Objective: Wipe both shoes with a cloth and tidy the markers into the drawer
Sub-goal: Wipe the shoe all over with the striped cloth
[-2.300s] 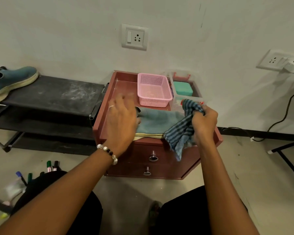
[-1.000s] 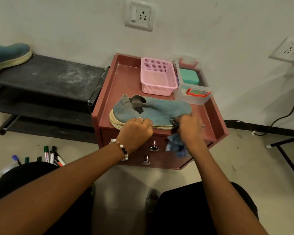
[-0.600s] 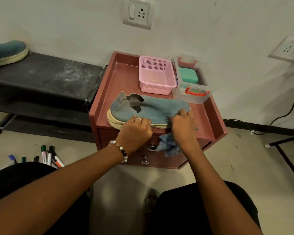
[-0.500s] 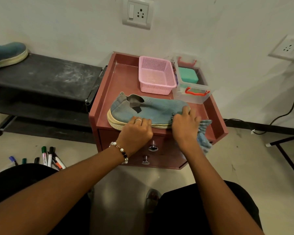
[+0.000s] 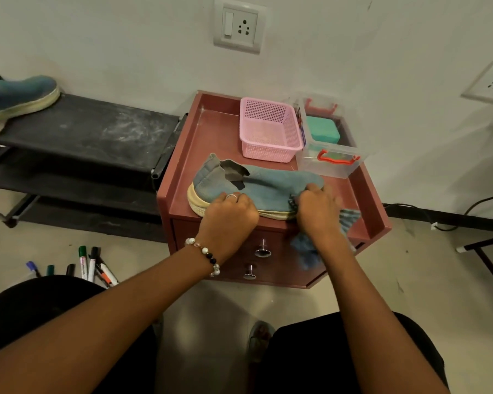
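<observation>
A blue knit slip-on shoe (image 5: pixel 256 189) with a cream sole lies on its side on top of the red drawer unit (image 5: pixel 211 132), toe to the right. The left hand (image 5: pixel 229 214) grips its near edge with curled fingers. The right hand (image 5: pixel 318 213) clutches a blue striped cloth (image 5: pixel 306 250) against the toe.

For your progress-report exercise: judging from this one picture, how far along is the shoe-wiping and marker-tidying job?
Done: nothing clearly finished. In hand: the left hand steadies the shoe on the cabinet while the right hand wipes its toe with the cloth. Left: the second shoe sits on the rack, the markers lie on the floor, and both drawers are closed.
</observation>
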Demonstrator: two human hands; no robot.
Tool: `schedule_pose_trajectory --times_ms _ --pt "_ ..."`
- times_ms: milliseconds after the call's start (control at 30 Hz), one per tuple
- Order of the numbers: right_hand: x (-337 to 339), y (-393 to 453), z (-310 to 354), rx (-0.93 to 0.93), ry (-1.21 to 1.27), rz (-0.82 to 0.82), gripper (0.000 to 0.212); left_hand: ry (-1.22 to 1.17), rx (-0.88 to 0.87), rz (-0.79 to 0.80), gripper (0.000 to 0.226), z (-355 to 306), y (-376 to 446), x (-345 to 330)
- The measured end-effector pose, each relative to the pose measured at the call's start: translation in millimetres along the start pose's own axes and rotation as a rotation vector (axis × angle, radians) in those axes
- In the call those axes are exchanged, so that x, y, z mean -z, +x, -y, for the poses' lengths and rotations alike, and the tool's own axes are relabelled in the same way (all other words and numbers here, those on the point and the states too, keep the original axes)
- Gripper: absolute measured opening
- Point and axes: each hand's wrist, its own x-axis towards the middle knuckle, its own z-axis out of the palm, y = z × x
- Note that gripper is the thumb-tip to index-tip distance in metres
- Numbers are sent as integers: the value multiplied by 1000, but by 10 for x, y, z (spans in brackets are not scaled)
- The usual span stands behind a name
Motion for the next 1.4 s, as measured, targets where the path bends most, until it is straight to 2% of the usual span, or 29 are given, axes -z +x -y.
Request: schedule_pose_trajectory --times_ms 133,267,367,500,600,733,833,900,967,1033,1167,1267,1400 --pt "27 -58 328 214 57 42 28 -36 156 7 29 -32 32 192" --pt "53 -14 478 403 213 120 29 -81 177 29 15 -97 70 208" --pt "9 103 289 360 160 152 36 -133 177 41 11 -33 45 216" --pt "43 104 19 111 8 61 23 -144 153 58 18 79 -106 89" --pt "48 36 164 223 -26 57 29 -178 138 8 21 129 -146 19" --pt "0 54 485 416 179 111 45 -133 104 31 12 159 -88 42" --pt "4 116 476 519 204 130 56 -139 116 41 18 189 -90 66" --pt "12 196 304 527 178 184 52 -149 127 32 27 220 -113 59" --pt "30 259 106 441 126 231 41 -158 146 17 34 246 -124 36" --pt "17 246 33 416 53 212 34 -170 160 11 31 248 -119 -18" --pt "2 172 328 609 103 137 46 -187 181 31 18 248 -44 -93" --pt "25 199 463 610 119 134 54 -204 162 32 18 275 -8 -96" --pt "59 218 300 638 137 207 41 -248 149 51 16 299 -22 -133"
